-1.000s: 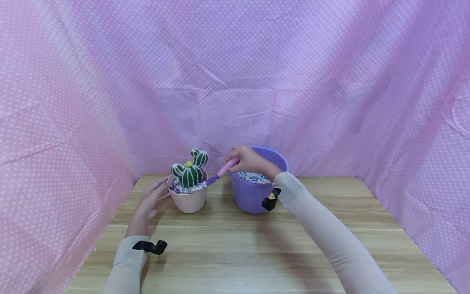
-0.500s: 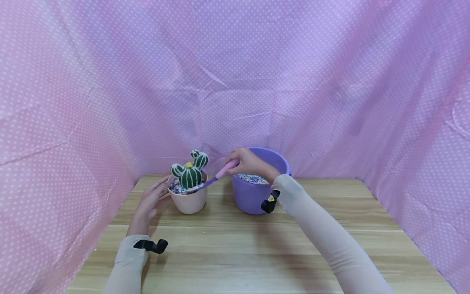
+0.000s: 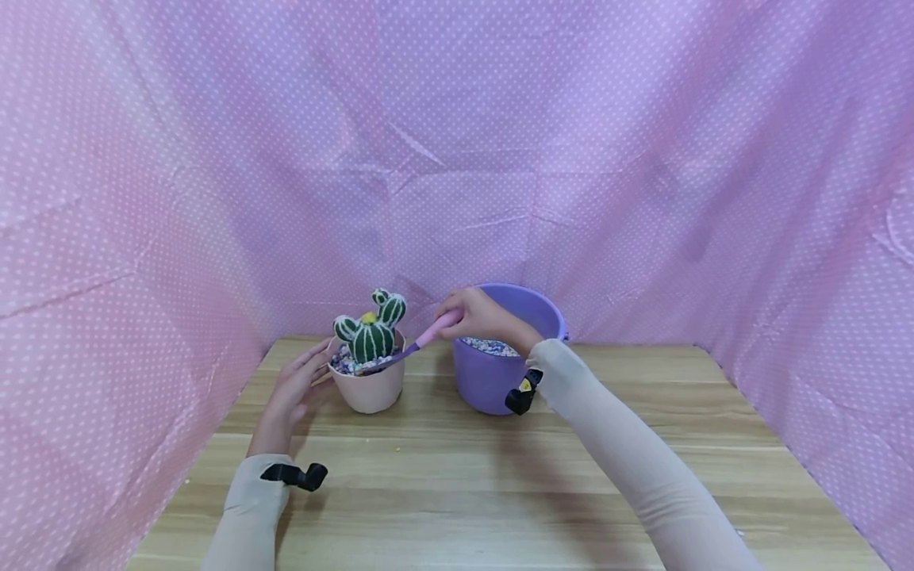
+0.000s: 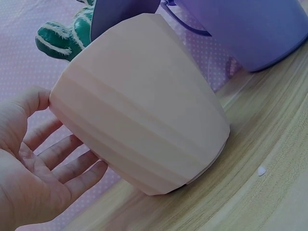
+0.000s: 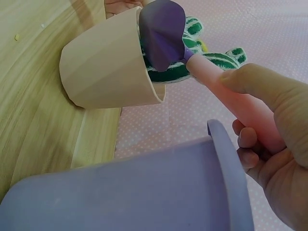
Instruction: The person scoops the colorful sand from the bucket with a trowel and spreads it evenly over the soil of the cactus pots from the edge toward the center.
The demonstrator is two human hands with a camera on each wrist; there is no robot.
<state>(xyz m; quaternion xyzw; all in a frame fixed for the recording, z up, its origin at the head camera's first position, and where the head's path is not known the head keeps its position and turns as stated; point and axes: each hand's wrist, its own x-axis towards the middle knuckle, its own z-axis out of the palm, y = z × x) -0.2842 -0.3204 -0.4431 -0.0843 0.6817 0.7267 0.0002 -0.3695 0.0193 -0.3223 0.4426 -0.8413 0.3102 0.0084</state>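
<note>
My right hand (image 3: 480, 313) grips the pink handle of a small trowel (image 5: 236, 103). The trowel's purple blade (image 5: 162, 33) tilts over the rim of a pale pink plant pot (image 3: 367, 394), at the near side of a green toy cactus (image 3: 373, 342) with white stripes. Multicoloured pebbles lie around the cactus base. On the pot's left side my left hand (image 4: 41, 163) rests with extended, slightly bent fingers; its thumb touches the pot near the rim. The far side of the pot's inside is hidden behind the cactus.
A purple bucket (image 3: 485, 385) holding similar pebbles (image 3: 491, 346) stands right of the pot, below my right wrist. A few stray pebbles lie on the wooden table (image 3: 428, 492). Pink dotted cloth (image 3: 457, 119) hangs behind and at both sides.
The trowel blade has dipped lower into the pot, and the pale pebbles heaped on it a second ago have slid down beside the cactus. My left hand stays in place.
</note>
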